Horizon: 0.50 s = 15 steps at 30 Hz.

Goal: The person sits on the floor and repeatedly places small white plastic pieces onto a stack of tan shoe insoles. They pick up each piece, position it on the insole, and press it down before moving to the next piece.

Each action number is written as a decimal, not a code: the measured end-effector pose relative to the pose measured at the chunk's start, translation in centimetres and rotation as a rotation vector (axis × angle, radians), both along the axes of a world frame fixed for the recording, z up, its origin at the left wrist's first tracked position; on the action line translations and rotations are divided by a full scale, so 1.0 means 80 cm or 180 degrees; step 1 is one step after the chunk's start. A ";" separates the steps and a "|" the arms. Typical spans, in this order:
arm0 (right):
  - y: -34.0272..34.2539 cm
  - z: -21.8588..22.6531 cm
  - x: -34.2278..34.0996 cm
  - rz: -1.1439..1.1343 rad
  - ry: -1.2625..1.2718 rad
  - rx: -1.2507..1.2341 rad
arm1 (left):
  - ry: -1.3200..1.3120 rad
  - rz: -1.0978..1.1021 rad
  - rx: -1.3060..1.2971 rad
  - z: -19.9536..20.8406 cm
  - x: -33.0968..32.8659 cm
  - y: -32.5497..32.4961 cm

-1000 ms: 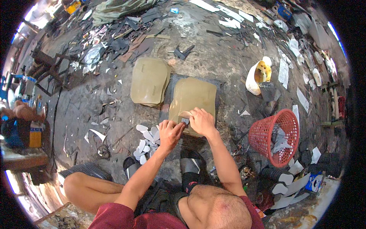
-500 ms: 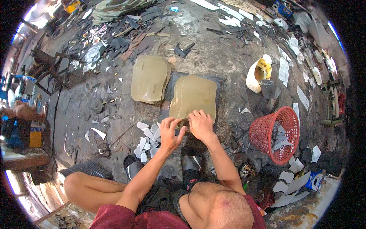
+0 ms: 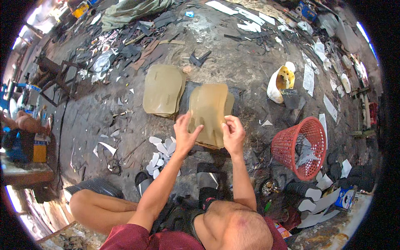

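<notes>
A stack of thin, translucent olive-tan sheets [image 3: 208, 143] with wavy edges lies in front of me. Its top sheet [image 3: 210, 104] bows upward between my hands. My left hand [image 3: 185, 135] grips the sheet's left edge, thumb over the face and fingers along the side. On the opposite edge, my right hand [image 3: 234, 135] pinches the sheet between thumb and curled fingers. Beside it to the left sits a second stack of similar sheets [image 3: 162, 89], untouched. A dark flat board [image 3: 191, 87] shows partly from under the near stack.
Small white sole-shaped pieces [image 3: 160, 152] are heaped near my left foot. To the right lie a red plastic basket [image 3: 277, 143] holding scraps and a cut-open white container [image 3: 275, 85]. Scraps litter the floor [image 3: 250, 66]. A wooden bench [image 3: 29, 173] stands at the left.
My hands have moved apart from the stack's near edge to its two sides. The top sheet is now raised and bowed between them.
</notes>
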State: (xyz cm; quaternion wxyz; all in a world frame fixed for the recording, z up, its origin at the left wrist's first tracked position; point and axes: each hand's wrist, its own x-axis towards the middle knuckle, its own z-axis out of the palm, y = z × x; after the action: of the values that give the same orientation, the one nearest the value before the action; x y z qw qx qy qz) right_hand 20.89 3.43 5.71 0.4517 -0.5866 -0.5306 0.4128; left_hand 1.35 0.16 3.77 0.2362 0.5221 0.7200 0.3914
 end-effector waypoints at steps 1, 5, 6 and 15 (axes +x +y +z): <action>0.001 0.012 -0.001 -0.0116 0.0387 0.0000 | -0.0347 0.0384 0.0070 0.003 -0.001 0.004; 0.005 0.051 0.009 0.0047 0.1354 0.0113 | -0.3540 -0.0349 -0.1533 0.034 -0.027 0.003; 0.005 0.054 0.011 0.0347 0.0737 0.0064 | -0.3471 -0.0453 -0.1503 0.040 -0.025 0.000; -0.021 0.008 -0.002 0.0234 0.1180 -0.0661 | -0.5140 -0.0219 -0.1518 0.034 -0.007 -0.024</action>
State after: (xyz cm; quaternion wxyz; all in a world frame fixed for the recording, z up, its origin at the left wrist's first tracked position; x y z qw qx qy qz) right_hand 20.73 1.78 6.35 0.4634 -0.5243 -0.4141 0.5822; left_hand 0.79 -1.78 6.46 0.7944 0.0396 0.3770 0.4746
